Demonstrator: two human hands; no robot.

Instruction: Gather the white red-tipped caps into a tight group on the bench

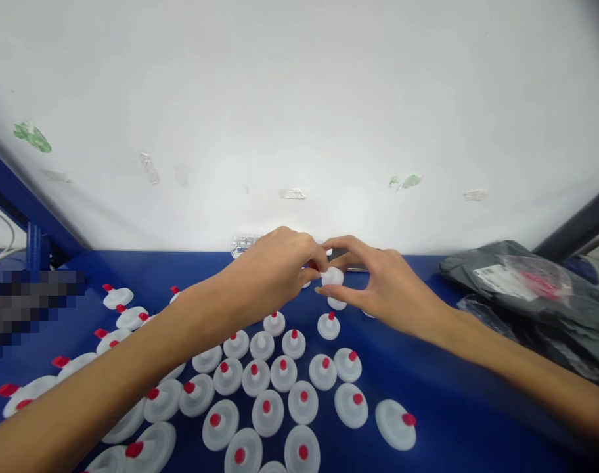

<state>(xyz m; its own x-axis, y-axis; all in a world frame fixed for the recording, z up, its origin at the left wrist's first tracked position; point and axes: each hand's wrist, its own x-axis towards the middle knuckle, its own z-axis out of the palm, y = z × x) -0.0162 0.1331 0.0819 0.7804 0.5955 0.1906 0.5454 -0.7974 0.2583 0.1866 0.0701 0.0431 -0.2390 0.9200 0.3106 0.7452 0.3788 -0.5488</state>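
Over the far part of the blue table, my right hand [373,269] grips a white round nozzle lid [333,276] between thumb and fingers. My left hand [289,263] is closed in a pinch at the left edge of that lid; what its fingertips hold is hidden. Below both hands, many white nozzle lids lie on the table, most with a red tip, such as this red-tipped lid [328,325]. One lid [261,345] among them shows a bare white nozzle. My left forearm covers part of the lids on the left.
A clear plastic item [243,246] lies against the white wall [299,118] behind my left hand. Dark plastic bags [516,289] sit at the right, with a clear bag of red pieces [540,279] on top. The blue table [442,414] has blue frame posts beside it.
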